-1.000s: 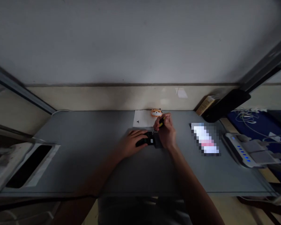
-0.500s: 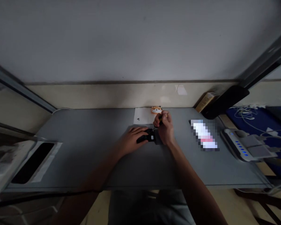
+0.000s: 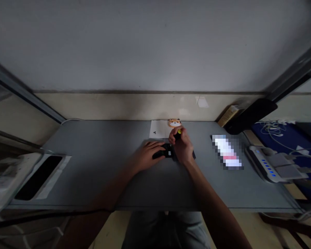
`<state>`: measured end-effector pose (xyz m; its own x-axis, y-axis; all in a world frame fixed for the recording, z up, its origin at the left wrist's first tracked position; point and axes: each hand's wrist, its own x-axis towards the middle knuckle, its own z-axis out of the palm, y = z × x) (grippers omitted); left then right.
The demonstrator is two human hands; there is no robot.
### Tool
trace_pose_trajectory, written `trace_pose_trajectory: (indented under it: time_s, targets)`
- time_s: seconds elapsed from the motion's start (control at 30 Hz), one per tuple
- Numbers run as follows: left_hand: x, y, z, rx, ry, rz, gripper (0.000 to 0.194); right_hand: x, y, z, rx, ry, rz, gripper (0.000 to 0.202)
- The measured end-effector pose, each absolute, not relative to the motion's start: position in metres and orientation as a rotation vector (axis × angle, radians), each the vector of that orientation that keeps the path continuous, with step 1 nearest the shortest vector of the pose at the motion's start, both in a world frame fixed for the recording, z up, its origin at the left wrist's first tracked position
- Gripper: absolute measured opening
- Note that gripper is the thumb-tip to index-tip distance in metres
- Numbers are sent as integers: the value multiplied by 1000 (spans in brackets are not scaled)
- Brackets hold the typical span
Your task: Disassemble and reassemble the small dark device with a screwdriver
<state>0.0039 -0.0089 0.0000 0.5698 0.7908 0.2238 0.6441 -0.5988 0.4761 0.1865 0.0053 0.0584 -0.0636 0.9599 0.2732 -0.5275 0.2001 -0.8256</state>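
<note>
My left hand (image 3: 148, 156) lies over a small black device (image 3: 166, 152) on the desk, its fingers and thumb gripping the left end. A small white label shows on the device's right part. Closed in a fist, my right hand (image 3: 182, 143) holds a screwdriver (image 3: 179, 132) with a black handle and a yellow end, tip down over the device's right side. The tip itself is hidden by the fingers. A dark flat piece (image 3: 194, 154) shows partly from under my right hand.
Behind my hands lies a white paper (image 3: 159, 128) with small dark bits, beside an orange-and-white animal-faced case (image 3: 175, 123). To the right are a lit, blurred phone (image 3: 226, 152) and a power strip (image 3: 266, 166) with plugs. A dark phone (image 3: 38, 178) is at far left.
My right fist has turned, so the screwdriver's yellow end now faces up towards me. My left hand still holds the black device. The whole view has shifted slightly.
</note>
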Motion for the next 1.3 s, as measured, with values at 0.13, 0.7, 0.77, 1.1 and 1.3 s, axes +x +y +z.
trace_pose_trajectory:
  time_s: [0.13,0.7,0.77,1.1,1.3]
  targets:
    - [5,-9,2,2459,1169,606,28,185,4,61,-556,-984,1316,47]
    - [7,-11,6,2410,1208,597,34,182,2,60,-569,-1023,1316,49]
    - [7,-11,7,2415,1203,590,34,182,3,60,-569,-1015,1312,49]
    - [7,-10,8,2408,1203,581,33,181,1,61,-565,-1016,1265,51]
    - [6,-11,5,2404,1209,625,33,181,1,60,-571,-1011,1272,49]
